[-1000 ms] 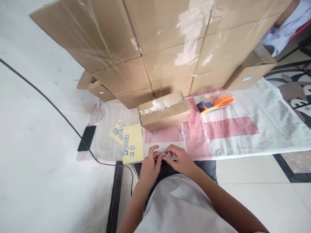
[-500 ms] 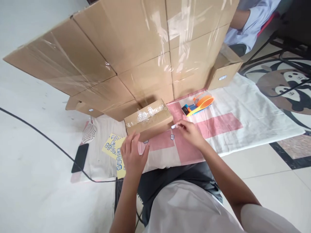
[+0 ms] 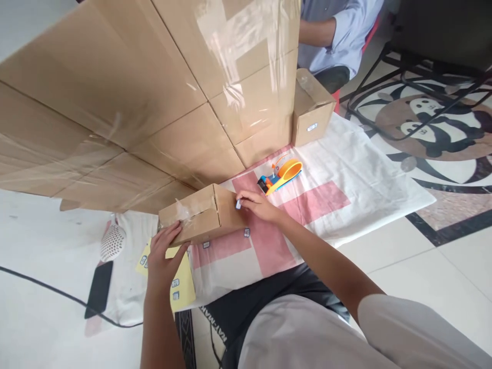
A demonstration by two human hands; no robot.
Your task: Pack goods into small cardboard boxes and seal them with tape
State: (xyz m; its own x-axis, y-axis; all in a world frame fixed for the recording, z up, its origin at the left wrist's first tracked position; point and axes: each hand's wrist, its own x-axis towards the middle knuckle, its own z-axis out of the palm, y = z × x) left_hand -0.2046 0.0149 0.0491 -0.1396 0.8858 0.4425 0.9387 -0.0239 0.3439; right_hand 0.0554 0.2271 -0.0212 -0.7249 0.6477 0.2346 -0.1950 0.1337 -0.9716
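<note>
A small taped cardboard box (image 3: 200, 212) lies on the pink-and-white cloth (image 3: 338, 174) in front of me. My left hand (image 3: 164, 253) grips its near left end. At the box's right end face, my right hand (image 3: 258, 205) pinches a small white-and-blue sticker (image 3: 238, 204) and presses it against the cardboard. Two more small stickers (image 3: 246, 232) lie on the cloth just below the box. A yellow sticker sheet (image 3: 180, 287) with a few stickers left on it lies under my left forearm.
A tall wall of taped cardboard boxes (image 3: 126, 97) stands right behind the small box. An orange tape dispenser (image 3: 282, 174) lies to the right. Another small labelled box (image 3: 310, 107), a seated person (image 3: 334, 36), a black phone (image 3: 98, 289), a white mesh object (image 3: 112, 242) and a black cable (image 3: 46, 289) are around.
My hands parted from in front of my lap. The left hand went to the box's left end and turned it; the right carried a sticker to the box's right end. The view swung right.
</note>
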